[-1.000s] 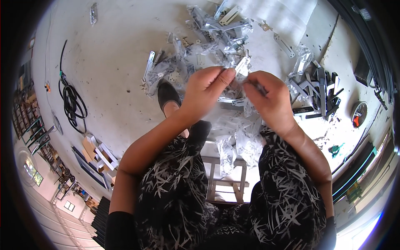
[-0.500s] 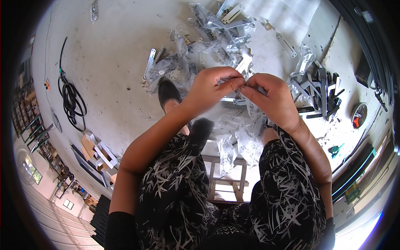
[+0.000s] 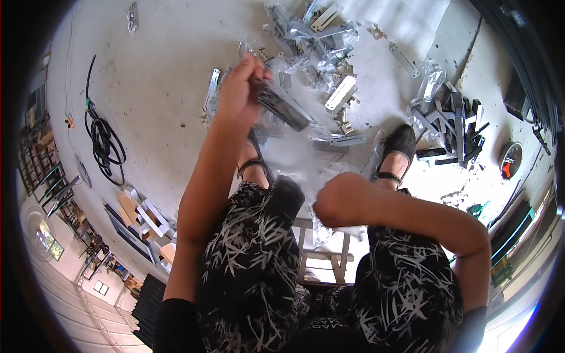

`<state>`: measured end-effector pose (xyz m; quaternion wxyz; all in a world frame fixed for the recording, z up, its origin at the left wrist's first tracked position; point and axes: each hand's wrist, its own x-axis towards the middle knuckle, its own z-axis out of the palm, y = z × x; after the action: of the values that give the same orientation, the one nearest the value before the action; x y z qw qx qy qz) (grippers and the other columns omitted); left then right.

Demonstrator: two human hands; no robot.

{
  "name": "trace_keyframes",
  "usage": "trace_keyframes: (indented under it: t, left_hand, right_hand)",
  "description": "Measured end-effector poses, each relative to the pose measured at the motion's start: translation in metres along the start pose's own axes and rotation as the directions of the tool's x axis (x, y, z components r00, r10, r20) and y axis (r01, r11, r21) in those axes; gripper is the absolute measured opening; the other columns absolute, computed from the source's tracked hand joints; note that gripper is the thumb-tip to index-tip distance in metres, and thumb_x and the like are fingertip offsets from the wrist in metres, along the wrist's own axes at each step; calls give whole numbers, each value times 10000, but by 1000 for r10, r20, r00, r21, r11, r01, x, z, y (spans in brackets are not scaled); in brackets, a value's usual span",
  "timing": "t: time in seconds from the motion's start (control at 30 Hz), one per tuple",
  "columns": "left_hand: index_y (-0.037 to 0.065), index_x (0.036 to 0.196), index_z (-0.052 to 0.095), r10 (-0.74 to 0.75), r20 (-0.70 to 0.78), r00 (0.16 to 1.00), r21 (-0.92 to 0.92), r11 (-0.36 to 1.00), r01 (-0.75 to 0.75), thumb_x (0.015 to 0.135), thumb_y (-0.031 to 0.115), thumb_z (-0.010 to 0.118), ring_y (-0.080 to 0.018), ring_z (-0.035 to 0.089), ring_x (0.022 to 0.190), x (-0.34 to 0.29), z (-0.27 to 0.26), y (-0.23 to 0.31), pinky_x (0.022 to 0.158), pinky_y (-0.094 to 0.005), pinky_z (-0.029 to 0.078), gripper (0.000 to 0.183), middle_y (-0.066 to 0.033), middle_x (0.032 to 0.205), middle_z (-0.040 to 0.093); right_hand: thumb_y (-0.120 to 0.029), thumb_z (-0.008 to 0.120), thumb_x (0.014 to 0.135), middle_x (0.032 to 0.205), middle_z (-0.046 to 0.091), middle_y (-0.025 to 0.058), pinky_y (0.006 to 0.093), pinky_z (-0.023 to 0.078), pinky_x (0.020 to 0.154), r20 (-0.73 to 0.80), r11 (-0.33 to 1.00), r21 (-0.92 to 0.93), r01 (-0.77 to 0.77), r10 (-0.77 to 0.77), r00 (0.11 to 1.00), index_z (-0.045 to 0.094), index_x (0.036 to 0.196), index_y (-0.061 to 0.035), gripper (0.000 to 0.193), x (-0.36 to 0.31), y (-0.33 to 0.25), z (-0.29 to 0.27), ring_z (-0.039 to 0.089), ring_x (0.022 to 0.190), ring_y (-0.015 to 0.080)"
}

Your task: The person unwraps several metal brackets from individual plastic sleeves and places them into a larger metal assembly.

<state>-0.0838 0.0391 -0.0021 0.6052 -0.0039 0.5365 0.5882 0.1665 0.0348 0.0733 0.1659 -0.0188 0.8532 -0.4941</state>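
Note:
My left hand [image 3: 238,88] is stretched forward and grips a long grey metal bracket [image 3: 282,106], which looks blurred. My right hand [image 3: 341,200] is drawn back near my knee and is closed on a clear plastic bag [image 3: 326,232] that hangs down over the stool. I sit with patterned trousers on; my feet in black shoes [image 3: 397,147] rest on the concrete floor. Ahead lies a heap of metal brackets in clear bags [image 3: 312,29].
A pile of dark metal parts [image 3: 453,123] lies on the right. A coiled black cable [image 3: 103,141] lies at the left. A wooden stool [image 3: 323,259] shows between my legs. Cardboard and frames [image 3: 141,215] sit at lower left.
The hands were together in front of me, working on a bagged piece. Now they have parted: the left went forward with the bracket, the right pulled back with the plastic bag.

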Motion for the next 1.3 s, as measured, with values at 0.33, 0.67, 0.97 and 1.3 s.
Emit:
trace_keyframes:
  t: [0.33, 0.67, 0.97, 1.3]
  left_hand:
    - [95, 825, 490, -4, 200, 980, -367, 927, 78, 965, 266, 449, -136, 469, 735, -18, -9, 26, 701, -279, 418, 224, 12, 725, 454]
    - [84, 832, 526, -215, 129, 968, -332, 910, 247, 949, 302, 478, -162, 543, 785, -32, 30, -14, 777, -303, 451, 252, 0, 700, 504]
    - [94, 852, 536, -266, 286, 921, -93, 949, 303, 955, 311, 468, -180, 569, 775, -57, 63, -41, 752, -304, 452, 250, -18, 726, 542]
    - [109, 771, 502, 132, -301, 944, 23, 991, -132, 840, 146, 530, -117, 498, 543, 0, -79, 3, 489, -255, 402, 84, -20, 593, 491]
  right_hand:
    - [-210, 609, 773, 837, 609, 85, 391, 452, 671, -95, 885, 367, -285, 341, 935, 563, 752, -53, 165, -40, 45, 15, 610, 755, 247]
    - [-272, 661, 818, 686, 561, 34, 245, 438, 596, -230, 488, 853, -187, 672, 704, 581, 968, 16, 335, -3, 39, -26, 542, 657, 96]
    - [-344, 608, 785, 700, 609, 78, 252, 432, 569, -90, 373, 849, -374, 800, 594, 621, 883, 40, 396, -6, 57, -5, 548, 609, 123]
    - [-206, 597, 732, 730, 602, 61, 218, 395, 562, 99, 37, 984, -177, 707, 701, 583, 994, 12, 341, -102, 43, -15, 497, 591, 99]
